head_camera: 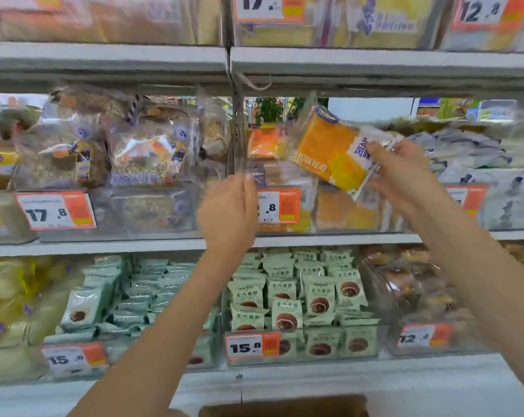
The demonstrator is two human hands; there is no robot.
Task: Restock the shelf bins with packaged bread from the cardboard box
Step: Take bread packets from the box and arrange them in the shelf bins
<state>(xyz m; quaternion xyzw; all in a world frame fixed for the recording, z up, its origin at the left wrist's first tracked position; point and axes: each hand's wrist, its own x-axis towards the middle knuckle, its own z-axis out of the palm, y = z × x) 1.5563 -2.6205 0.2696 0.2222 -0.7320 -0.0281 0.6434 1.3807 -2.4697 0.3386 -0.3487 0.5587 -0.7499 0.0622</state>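
one cardboard box (284, 407) below; right hand (402, 173) grips one bread pack (330, 149), left hand (229, 212) pinches clear bin (284, 206).

Orange price tag (278, 206) reading ".8" sits just right of the left hand. Tag "17.8" (56, 210) lies well left of it. Tag "15.8" (252, 346) sits below. Mint snack packs (319, 296) stacked beneath both hands.

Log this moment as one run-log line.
right hand: holds orange bread pack | left hand: at clear bin front, grip unclear | pack above bin, not yet in | cardboard box: below
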